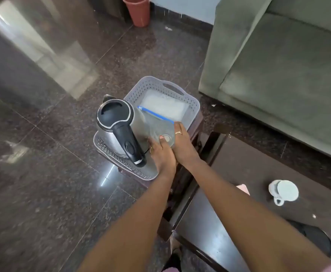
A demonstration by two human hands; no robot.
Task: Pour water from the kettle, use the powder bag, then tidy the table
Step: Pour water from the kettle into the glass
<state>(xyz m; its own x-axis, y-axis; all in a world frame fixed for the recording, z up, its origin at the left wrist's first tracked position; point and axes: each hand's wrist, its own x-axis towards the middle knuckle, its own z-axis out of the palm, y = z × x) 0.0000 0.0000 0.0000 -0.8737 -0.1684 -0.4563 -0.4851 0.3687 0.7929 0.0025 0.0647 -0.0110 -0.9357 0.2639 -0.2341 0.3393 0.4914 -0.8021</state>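
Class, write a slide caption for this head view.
Left hand and right hand hold the powder bag in the grey basket beside the kettle; a white cup sits on the table.

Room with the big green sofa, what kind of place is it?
Most likely a living room in a home. There is a green sofa, a low dark table with a cup on it, and a shiny stone floor.

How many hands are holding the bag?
2. The left hand pinches the near end of the powder bag, beside the kettle; the right hand grips its right edge.
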